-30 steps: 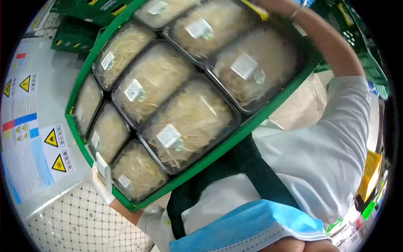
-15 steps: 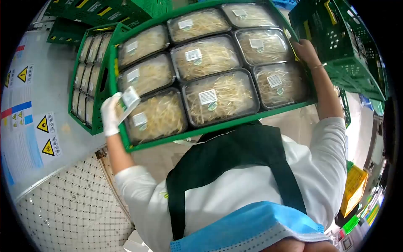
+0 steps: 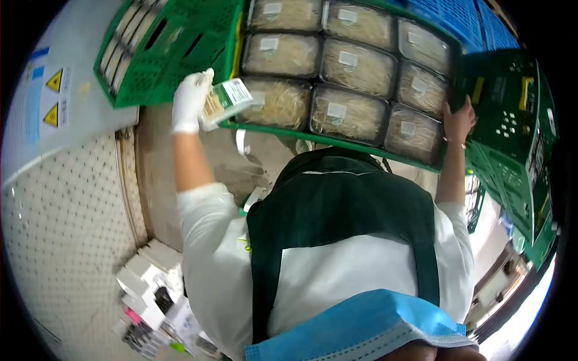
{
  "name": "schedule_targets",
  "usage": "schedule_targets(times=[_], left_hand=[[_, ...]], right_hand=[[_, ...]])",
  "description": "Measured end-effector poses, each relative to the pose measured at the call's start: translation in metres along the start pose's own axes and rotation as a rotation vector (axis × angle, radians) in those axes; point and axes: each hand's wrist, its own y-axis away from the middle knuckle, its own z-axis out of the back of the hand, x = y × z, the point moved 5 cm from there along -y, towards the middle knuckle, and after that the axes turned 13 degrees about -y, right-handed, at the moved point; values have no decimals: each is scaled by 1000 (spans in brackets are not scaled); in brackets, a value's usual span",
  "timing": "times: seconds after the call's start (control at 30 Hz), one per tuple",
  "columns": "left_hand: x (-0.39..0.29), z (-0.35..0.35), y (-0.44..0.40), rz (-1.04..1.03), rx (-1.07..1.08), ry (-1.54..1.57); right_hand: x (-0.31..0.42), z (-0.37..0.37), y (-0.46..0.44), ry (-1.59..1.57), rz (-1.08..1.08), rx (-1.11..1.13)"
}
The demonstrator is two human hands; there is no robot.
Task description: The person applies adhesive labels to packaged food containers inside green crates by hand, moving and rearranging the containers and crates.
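A green crate (image 3: pixel 355 142) in front of me holds rows of black trays of bean sprouts (image 3: pixel 349 114), sealed under clear film with white labels. My left hand (image 3: pixel 191 101), in a white glove, is closed around a small pack with a green-and-white label (image 3: pixel 232 96). It is beside the crate's near left corner; whether it touches the crate is hidden by the pack. My bare right hand (image 3: pixel 460 122) is at the crate's right wall, fingers apart and pointing away from me. A bracelet circles that wrist.
Another green crate of packed trays (image 3: pixel 174 54) stands at the left. A tilted green crate (image 3: pixel 506 108) is close on my right, with blue crates (image 3: pixel 448 21) behind. Warning signs mark the grey panel (image 3: pixel 54 114). White boxes (image 3: pixel 147 274) sit lower left.
The loaded crate has moved away from me and to the right in view. My left hand with the pack is now off its rim. My right hand's fingers have spread.
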Motion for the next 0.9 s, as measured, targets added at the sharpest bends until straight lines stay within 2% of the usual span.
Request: schedule_targets(times=[0.07, 0.1, 0.13, 0.17, 0.2, 0.27, 0.33, 0.4, 0.47, 0.53, 0.6, 0.67, 0.7, 0.73, 0.8, 0.83, 0.87, 0.9], left_hand=[[38, 22, 78, -21, -49, 191], [55, 29, 114, -40, -202, 364], [-7, -36, 135, -41, -350, 491], [-16, -46, 146, -132, -507, 523], [-11, -50, 154, -104, -526, 524], [-14, -68, 164, 10, -558, 635], [6, -71, 176, -6, -621, 694], [20, -83, 195, -7, -676, 745], [44, -96, 224, 147, -332, 740], [36, -81, 252, 34, -11, 497], [34, -72, 261, 103, -123, 295], [42, -88, 252, 58, 104, 475], [55, -102, 246, 143, 57, 749], [54, -105, 243, 144, 66, 753], [53, -114, 237, 305, 100, 769], [22, -90, 231, 292, 177, 978], [28, -97, 227, 295, 184, 981], [39, -105, 223, 235, 216, 797]], right_hand=[[77, 34, 10, -738, 43, 26], [136, 46, 28, -987, 29, 293], [116, 11, 24, -1249, -15, 605], [174, 26, 41, -1385, 77, 857], [231, 37, 65, -1481, 278, 1078], [292, 31, 102, -1680, 155, 1278], [333, 37, 112, -1659, 258, 1234], [344, 49, 115, -1596, 318, 1323], [349, 58, 134, -1457, 497, 1297], [355, 64, 162, -1435, 579, 1479], [361, 69, 180, -1435, 566, 1674], [365, 67, 185, -1467, 529, 1661], [365, 63, 179, -1457, 542, 1499], [361, 61, 173, -1438, 557, 1342], [351, 51, 163, -1416, 413, 1352], [345, 48, 156, -1427, 484, 1260], [339, 41, 145, -1435, 555, 1167], [330, 27, 120, -1396, 479, 1072]])
